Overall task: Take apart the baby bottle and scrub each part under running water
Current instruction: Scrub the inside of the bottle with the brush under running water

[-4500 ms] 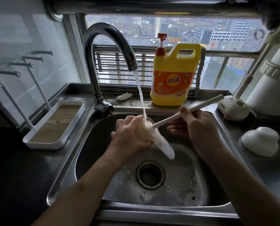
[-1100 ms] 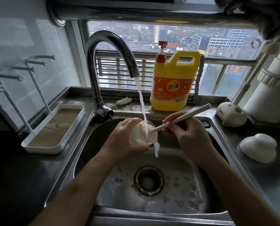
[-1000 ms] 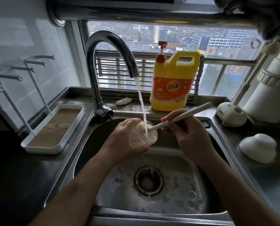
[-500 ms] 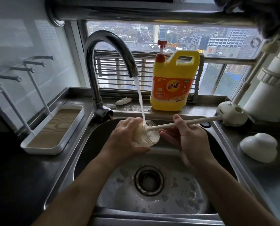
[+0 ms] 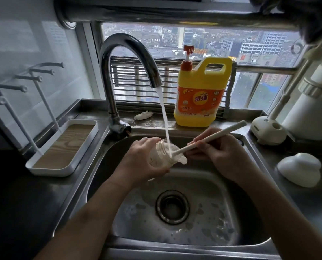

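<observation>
- Since half a second ago, the brush handle (image 5: 210, 136) has swung from nearly level to a slant that rises up and away from the faucet (image 5: 126, 59). The sponge head (image 5: 179, 158) now bulges out at the mouth of the bottle (image 5: 161, 153).
- The right hand (image 5: 224, 156) is to the right of the faucet's stream. Its grip is clamped on the lower part of the brush handle, with the fingers curled over it.
- The left hand (image 5: 142, 163) is below the spout. Its grip is wrapped round the clear bottle, which lies tipped on its side with the mouth towards the right hand.
- The water stream (image 5: 164, 119) falls from the spout onto the bottle's mouth, where the sponge head sits.
- Both hands are above the sink (image 5: 231, 203), in front of the faucet, with the drain (image 5: 172, 206) below them.
- A yellow detergent jug (image 5: 199, 94) stands on the ledge just right of the faucet, with a white scrap (image 5: 143, 115) between them.
- A white tray (image 5: 62, 147) with upright pegs sits left of the faucet.
- Far right of the faucet, a white brush stand (image 5: 267, 130) and a white domed cap (image 5: 299, 168) rest on the desk (image 5: 306, 201).
</observation>
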